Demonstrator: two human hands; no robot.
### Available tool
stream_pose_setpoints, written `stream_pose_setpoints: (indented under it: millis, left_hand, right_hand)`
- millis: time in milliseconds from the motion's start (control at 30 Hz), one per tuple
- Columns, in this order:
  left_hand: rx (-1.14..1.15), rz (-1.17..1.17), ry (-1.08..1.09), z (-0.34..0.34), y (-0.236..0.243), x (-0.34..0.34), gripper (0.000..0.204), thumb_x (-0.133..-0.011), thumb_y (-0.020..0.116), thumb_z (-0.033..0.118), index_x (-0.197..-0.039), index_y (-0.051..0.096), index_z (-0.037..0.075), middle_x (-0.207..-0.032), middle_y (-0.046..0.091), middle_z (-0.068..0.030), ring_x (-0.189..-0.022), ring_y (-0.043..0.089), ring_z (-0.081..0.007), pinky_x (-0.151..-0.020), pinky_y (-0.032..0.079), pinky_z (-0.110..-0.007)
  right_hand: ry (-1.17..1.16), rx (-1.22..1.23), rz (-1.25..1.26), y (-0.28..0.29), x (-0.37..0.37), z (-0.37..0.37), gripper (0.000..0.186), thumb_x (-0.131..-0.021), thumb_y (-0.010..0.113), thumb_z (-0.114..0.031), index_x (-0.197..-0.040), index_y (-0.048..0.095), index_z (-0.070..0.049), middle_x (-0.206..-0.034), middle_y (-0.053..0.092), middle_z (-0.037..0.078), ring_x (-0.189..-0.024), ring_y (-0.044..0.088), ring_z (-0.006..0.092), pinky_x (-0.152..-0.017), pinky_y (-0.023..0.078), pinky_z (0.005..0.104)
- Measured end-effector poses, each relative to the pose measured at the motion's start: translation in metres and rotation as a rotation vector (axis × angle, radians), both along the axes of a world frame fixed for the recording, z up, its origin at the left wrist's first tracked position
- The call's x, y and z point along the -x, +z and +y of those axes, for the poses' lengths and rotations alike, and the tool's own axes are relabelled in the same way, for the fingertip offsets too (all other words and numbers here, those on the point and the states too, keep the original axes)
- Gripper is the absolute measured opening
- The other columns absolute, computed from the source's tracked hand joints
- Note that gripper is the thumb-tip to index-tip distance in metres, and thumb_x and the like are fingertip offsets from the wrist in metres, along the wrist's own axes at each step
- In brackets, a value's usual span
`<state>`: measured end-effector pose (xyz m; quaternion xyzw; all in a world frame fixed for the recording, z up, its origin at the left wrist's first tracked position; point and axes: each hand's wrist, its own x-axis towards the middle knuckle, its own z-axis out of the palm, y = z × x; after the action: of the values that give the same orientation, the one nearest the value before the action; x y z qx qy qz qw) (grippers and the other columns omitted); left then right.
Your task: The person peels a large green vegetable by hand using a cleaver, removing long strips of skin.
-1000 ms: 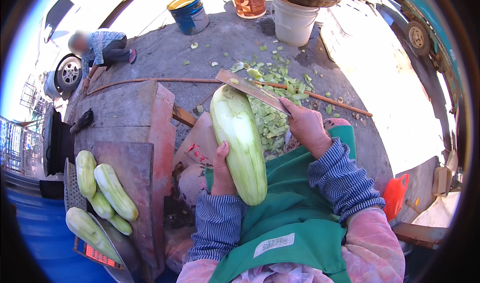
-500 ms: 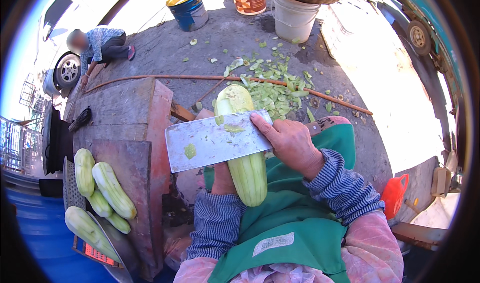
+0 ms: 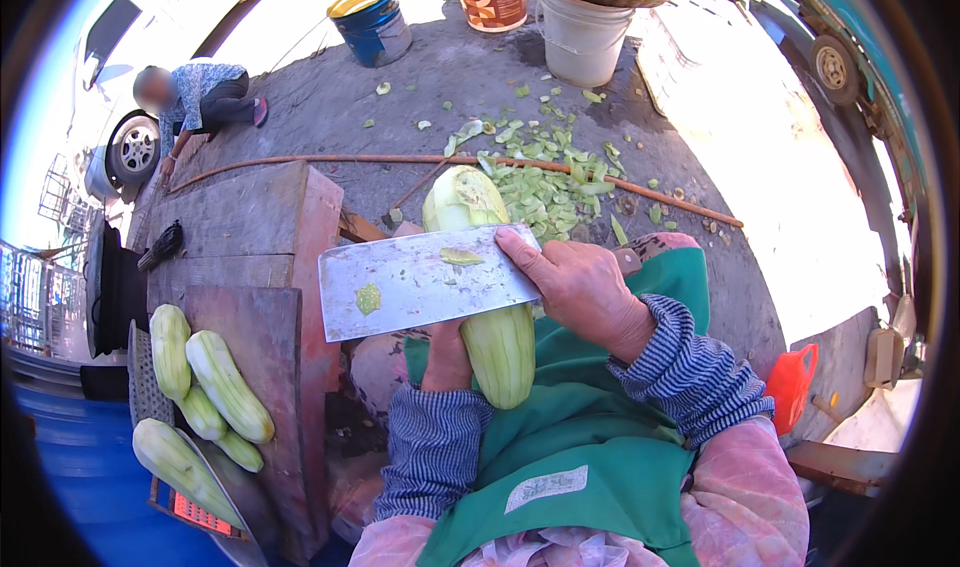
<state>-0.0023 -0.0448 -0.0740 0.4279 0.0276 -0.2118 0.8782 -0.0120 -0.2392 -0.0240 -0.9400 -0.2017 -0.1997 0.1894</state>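
A long pale-green gourd point(image 3: 497, 362) stands lengthways before me over my green apron point(image 3: 560, 397), its upper part partly peeled. My left hand point(image 3: 447, 357) holds it from the left, fingers mostly hidden behind the gourd and blade. My right hand point(image 3: 585, 292) grips a wide steel cleaver point(image 3: 400, 287), its blade lying across the gourd, bits of peel stuck on it. Several peeled gourds point(image 3: 228, 385) lie at my left on a worn board point(image 3: 275, 332) and a metal piece beside it. Green peelings point(image 3: 540, 192) are scattered on the ground beyond the gourd.
A long rusty rod point(image 3: 690, 207) crosses the ground. Buckets point(image 3: 370, 32) stand at the back. Another person point(image 3: 215, 87) crouches by a white vehicle point(image 3: 120, 37) at upper left. A red bag point(image 3: 790, 387) lies at right, a teal vehicle point(image 3: 860, 52) beyond.
My right hand and cleaver have swept down from the gourd's upper end to across its middle, the blade turning flat toward me. Since half a second ago they have shifted slightly left.
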Motion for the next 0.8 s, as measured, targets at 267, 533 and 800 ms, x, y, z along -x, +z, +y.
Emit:
stream_pose_setpoints:
  millis: [267, 533, 800]
  left_hand:
    - [0.142, 0.136, -0.114, 0.004, -0.011, 0.001, 0.088, -0.083, 0.062, 0.067, -0.136, 0.05, -0.002, -0.111, 0.066, -0.0223, -0.092, 0.069, -0.0295, -0.078, 0.06, -0.038]
    - [0.126, 0.133, -0.042, 0.011, 0.004, 0.004, 0.085, -0.079, 0.071, 0.053, -0.141, 0.046, 0.0, -0.117, 0.066, -0.0186, -0.098, 0.07, -0.0293, -0.082, 0.06, -0.04]
    - [0.033, 0.022, -0.077, 0.006, 0.0, 0.002, 0.09, -0.071, 0.072, 0.058, -0.133, 0.052, -0.004, -0.108, 0.068, -0.0218, -0.089, 0.07, -0.03, -0.075, 0.061, -0.038]
  right_hand:
    - [-0.168, 0.024, 0.034, -0.032, -0.023, -0.021, 0.067, -0.082, 0.065, -0.004, -0.146, 0.053, -0.018, -0.074, 0.057, 0.005, -0.065, 0.064, 0.0246, -0.057, 0.052, 0.0393]
    - [-0.395, -0.013, 0.327, -0.065, -0.034, -0.06, 0.064, -0.08, 0.067, -0.001, -0.14, 0.059, -0.019, -0.091, 0.072, 0.012, -0.081, 0.07, 0.0335, -0.067, 0.056, 0.0437]
    - [-0.016, -0.091, 0.1, 0.007, -0.006, -0.006, 0.066, -0.079, 0.069, -0.002, -0.143, 0.056, -0.014, -0.079, 0.063, 0.009, -0.069, 0.067, 0.0292, -0.061, 0.054, 0.0413]
